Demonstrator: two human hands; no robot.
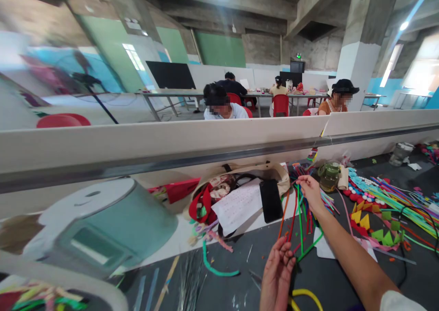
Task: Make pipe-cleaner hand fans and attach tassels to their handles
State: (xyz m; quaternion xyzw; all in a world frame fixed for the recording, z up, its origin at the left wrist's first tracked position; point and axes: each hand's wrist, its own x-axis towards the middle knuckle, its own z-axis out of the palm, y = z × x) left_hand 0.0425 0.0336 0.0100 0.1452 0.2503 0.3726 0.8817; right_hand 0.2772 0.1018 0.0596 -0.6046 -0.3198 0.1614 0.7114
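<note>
Head view, thin red, orange and green stems, both hands part-curled, grip unclear.

My right forearm stretches forward, my right hand bent in a pinch; my left hand sits nearer me, fingers curled.

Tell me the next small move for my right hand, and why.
I'd probably draw one of the colourful stems toward your left hand. Your right hand is right by them, and your left is nearer you, fingers curled. Whether either hand grips a stem isn't clear.
</note>
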